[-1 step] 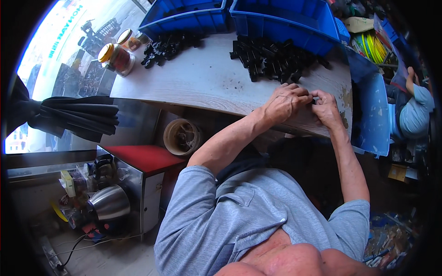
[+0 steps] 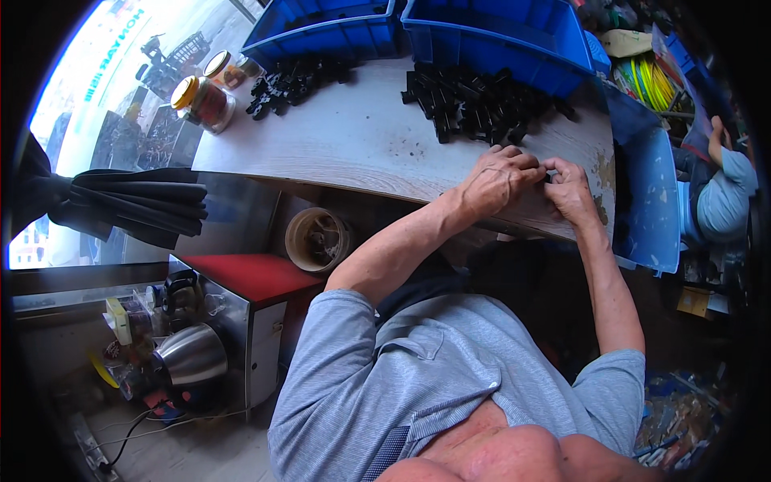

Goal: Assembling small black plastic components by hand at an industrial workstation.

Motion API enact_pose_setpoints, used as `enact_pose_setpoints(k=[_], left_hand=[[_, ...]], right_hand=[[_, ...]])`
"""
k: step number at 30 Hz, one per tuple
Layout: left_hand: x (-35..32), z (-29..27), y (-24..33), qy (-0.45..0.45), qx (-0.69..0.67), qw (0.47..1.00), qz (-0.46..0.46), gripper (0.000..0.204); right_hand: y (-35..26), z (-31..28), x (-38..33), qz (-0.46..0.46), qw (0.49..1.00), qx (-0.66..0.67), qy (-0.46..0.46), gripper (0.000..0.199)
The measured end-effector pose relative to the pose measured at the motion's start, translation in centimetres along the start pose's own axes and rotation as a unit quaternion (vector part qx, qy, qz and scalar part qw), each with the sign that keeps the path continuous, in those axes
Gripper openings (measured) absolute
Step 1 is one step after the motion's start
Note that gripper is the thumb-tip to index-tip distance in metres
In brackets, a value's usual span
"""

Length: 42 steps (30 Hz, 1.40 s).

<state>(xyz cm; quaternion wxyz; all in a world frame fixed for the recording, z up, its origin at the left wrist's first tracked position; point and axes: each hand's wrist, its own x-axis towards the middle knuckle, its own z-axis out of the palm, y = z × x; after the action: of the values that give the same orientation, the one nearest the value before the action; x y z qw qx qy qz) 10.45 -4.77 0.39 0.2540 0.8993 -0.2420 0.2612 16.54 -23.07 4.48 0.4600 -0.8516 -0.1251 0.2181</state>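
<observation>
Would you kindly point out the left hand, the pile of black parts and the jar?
left hand (image 2: 499,178), head view, back of the hand
pile of black parts (image 2: 474,104), head view, middle of the heap
jar (image 2: 205,104), head view, glass side

pale wooden table (image 2: 337,145) beside bright window (image 2: 96,88)

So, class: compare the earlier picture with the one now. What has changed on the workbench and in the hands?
Nothing visibly changed. Both hands, left and right, are together at the table edge, pinching a small black part. The two piles of black parts, the jars and the blue bins lie as before.
</observation>
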Motion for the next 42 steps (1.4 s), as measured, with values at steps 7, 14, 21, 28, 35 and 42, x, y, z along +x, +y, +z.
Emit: enact_pose_setpoints(k=[7,14,21,28,35,42], left_hand=[[-0.6,-0.1,1.0,-0.091,0.059,0.993,-0.056,0.053],[-2.5,-5.1,-3.5,0.129,-0.01,0.991,-0.035,0.051],[-8.1,-15.4,-19.5,0.055,0.379,0.907,-0.175,0.047],[-8.3,-14.5,-19.5,0.034,0.35,0.924,-0.148,0.037],[-6.7,-13.9,-17.0,-0.038,0.227,0.951,-0.208,0.049],[-6.7,-15.0,-18.6,-0.049,0.222,0.963,-0.143,0.035]], right_hand=[[0.0,0.2,0.0,0.007,1.0,0.009,0.002,0.026],[-0.2,-0.9,-0.6,0.033,0.998,0.048,0.01,0.03],[3.3,-7.9,1.9,0.078,0.948,0.227,0.21,0.04],[3.6,-9.0,5.5,0.102,0.928,0.202,0.296,0.047],[0.8,-6.4,9.1,0.103,0.959,0.096,0.245,0.054],[-0.4,-4.8,11.2,0.065,0.978,-0.006,0.199,0.048]])
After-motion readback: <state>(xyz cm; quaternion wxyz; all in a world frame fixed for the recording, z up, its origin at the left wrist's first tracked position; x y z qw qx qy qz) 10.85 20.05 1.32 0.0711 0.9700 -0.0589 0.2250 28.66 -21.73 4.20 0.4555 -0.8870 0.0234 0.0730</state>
